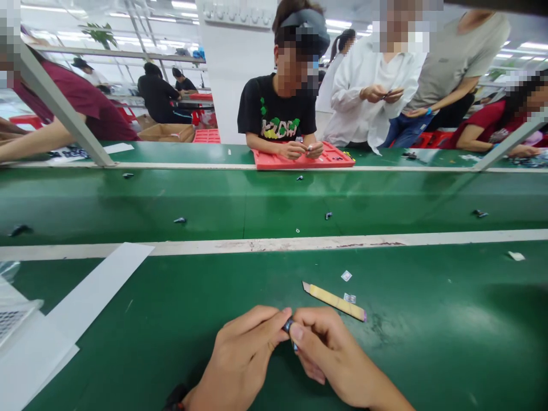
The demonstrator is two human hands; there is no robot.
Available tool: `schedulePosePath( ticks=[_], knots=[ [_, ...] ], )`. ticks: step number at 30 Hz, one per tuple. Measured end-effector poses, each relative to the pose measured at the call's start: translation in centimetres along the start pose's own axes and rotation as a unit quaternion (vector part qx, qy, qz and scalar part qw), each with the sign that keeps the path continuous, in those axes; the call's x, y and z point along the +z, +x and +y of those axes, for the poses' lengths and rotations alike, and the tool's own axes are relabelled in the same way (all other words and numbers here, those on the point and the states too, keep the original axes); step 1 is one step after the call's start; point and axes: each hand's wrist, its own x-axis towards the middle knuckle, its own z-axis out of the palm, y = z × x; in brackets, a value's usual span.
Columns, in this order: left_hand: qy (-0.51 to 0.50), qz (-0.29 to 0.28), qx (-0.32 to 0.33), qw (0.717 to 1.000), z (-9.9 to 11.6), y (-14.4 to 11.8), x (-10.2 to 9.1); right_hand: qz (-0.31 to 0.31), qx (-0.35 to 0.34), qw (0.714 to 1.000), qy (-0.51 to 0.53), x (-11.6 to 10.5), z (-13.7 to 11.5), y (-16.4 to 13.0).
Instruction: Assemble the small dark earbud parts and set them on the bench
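Note:
Near the front of the green bench, both of my hands meet around a small, dark, glossy earbud (pixel 288 324). My left hand (pixel 244 351) pinches it from the left between thumb and fingertips. From the right, my right hand (pixel 327 348) presses its thumb against the piece, with the fingers curled behind. Much of the earbud is covered by the fingers, though a bluish shiny end shows below the right thumb. Just beyond the right hand lies a yellow utility knife (pixel 336 301), its blade pointing to the far left. Small printed stickers (pixel 346 275) rest beside the knife.
A green conveyor belt (pixel 274 200) crosses ahead, carrying several spaced dark earbuds (pixel 180 220). White sheets (pixel 100 291) and a white basket (pixel 19 322) occupy the left side. Across the belt, a person in a black shirt (pixel 280 114) works over a red tray (pixel 261 161).

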Motion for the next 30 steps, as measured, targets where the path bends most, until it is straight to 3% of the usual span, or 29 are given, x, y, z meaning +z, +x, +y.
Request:
schedulePosePath(
  ticks=[4, 8, 13, 17, 22, 27, 29, 30],
  knots=[
    [0.016, -0.025, -0.003, 1.0, -0.2, 0.0, -0.2, -0.001, 0.022, 0.999, -0.038, -0.4, -0.2, 0.3],
    [-0.046, 0.018, -0.086, 0.995, 0.7, 0.5, 0.0, -0.03, 0.022, 0.999, 0.013, -0.5, -0.3, 0.3],
    [-0.217, 0.062, -0.203, 0.953, 1.2, 1.0, -0.1, -0.017, -0.039, 0.997, -0.065, -0.2, -0.7, -0.1],
    [-0.279, 0.06, -0.253, 0.924, 0.8, 0.9, -0.3, 0.01, -0.067, 0.984, -0.165, -0.1, -0.8, -0.2],
    [-0.323, 0.021, -0.285, 0.902, 0.4, 0.8, -0.3, 0.069, -0.154, 0.933, -0.317, 0.0, 0.1, 0.2],
    [-0.303, 0.064, -0.297, 0.903, 0.5, 1.2, -0.1, 0.116, -0.245, 0.826, -0.495, 0.0, 0.9, 0.7],
    [-0.305, 0.082, -0.309, 0.897, 0.6, 1.4, -0.1, 0.132, -0.242, 0.823, -0.496, 0.1, 0.9, 0.7],
    [-0.309, 0.089, -0.313, 0.894, 0.6, 1.4, -0.1, 0.14, -0.226, 0.843, -0.469, 0.2, 0.8, 0.6]
  ],
)
